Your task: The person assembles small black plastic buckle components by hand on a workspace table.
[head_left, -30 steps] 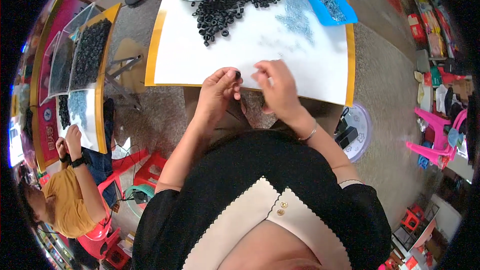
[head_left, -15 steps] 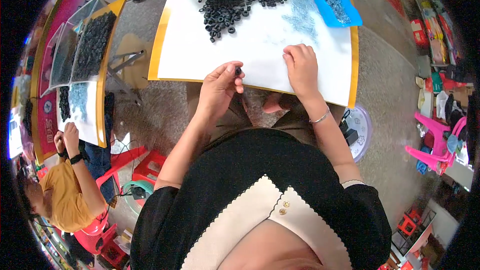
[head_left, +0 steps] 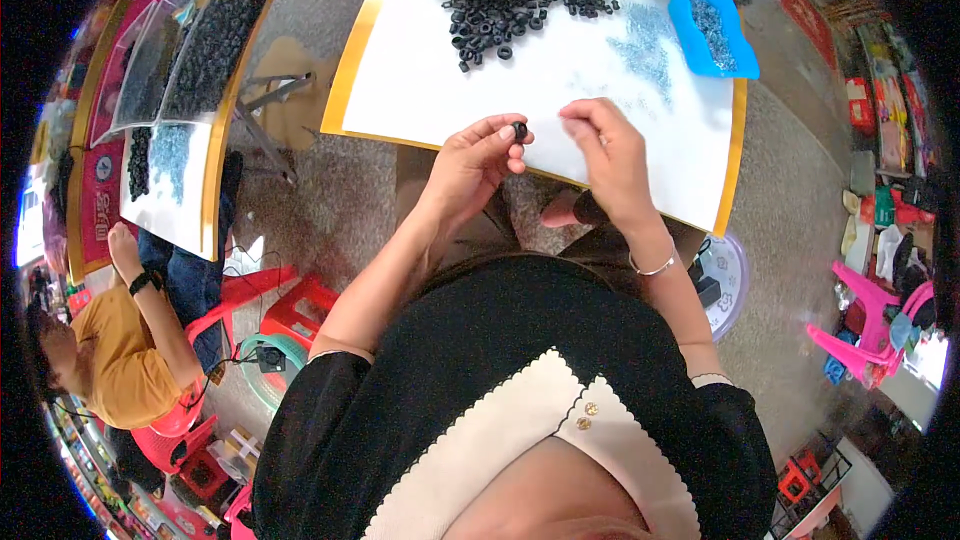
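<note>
Ring pinched in left hand, near table edge | right hand beside, fingers curled; can't tell if closed on anything | step, seemingly: working one ring | next likely calls for: steady left pinch, right fingertips meeting ring

- Your fisheye view bends straight edges, clearest in the bowed front edge of your white-topped table at twelve o'clock.
- Around you, the rim falls off into grainy black.
- You have bright, even light on that tabletop, its white nearly washed out.
- Glare burns out at nine o'clock, with a smaller patch between three and four.
- Your right hand, at two o'clock, has slightly blurred fingertips.
- Your black top swallows fold detail.
</note>
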A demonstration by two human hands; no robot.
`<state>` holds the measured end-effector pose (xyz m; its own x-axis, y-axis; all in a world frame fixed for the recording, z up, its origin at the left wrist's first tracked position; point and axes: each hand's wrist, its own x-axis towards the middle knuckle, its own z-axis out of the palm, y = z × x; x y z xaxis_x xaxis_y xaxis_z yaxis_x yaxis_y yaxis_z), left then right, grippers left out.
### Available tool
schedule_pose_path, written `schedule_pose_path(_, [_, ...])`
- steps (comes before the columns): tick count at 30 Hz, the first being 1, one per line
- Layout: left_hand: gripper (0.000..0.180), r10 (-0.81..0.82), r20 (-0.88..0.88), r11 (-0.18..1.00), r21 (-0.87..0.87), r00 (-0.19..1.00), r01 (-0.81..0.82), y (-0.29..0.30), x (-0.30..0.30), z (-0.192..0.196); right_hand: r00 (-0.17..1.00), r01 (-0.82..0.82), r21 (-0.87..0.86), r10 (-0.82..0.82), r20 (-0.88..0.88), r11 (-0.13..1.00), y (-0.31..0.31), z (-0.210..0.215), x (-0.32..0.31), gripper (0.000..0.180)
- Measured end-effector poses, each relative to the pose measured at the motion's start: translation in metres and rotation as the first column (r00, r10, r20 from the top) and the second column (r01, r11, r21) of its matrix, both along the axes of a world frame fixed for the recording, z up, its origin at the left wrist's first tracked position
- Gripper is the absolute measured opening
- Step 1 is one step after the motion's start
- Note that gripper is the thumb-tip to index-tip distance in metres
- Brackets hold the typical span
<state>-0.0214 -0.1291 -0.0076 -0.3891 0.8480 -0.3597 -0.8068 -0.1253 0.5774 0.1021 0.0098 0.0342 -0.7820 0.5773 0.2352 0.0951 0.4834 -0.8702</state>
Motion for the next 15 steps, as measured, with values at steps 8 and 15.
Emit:
schedule_pose_path(8, [0.025,-0.044,-0.169,0.999,-0.023,0.985,0.040,-0.002,0.002,0.009,0.995,-0.076,-0.204,0.088,0.052,0.976,-0.021,0.008,-0.010,0.010])
schedule_pose_path(15, [0.023,-0.234,-0.224,0.972,-0.050,0.946,0.229,-0.008,-0.007,0.009,0.962,-0.150,-0.499,0.243,0.127,0.854,-0.009,0.009,-0.007,0.008])
